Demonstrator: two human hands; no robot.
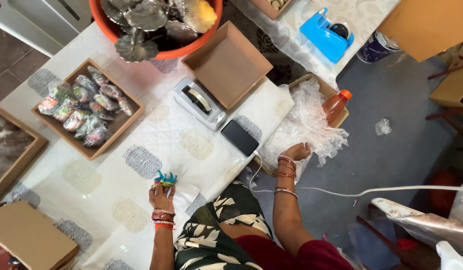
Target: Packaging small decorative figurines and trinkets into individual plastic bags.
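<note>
My left hand (pixel 161 196) rests on the white patterned tablecloth (pixel 141 150) and grips a small blue and green ornament (pixel 166 178) at its fingertips. My right hand (pixel 296 151) reaches down beside the table into a cardboard box (pixel 336 95) full of clear bubble wrap (pixel 306 122), its fingers closed on the plastic. Bangles ring both wrists. An orange-capped bottle (pixel 336 105) lies in the same box.
A tray of several wrapped ornaments (pixel 86 107) sits at the left. A black phone (pixel 240 137) with a white cable, a white tape dispenser (pixel 199 102), an open brown box (pixel 229 65), an orange tub of metal pieces (pixel 156 25) and a blue tape dispenser (pixel 326 35) lie nearby.
</note>
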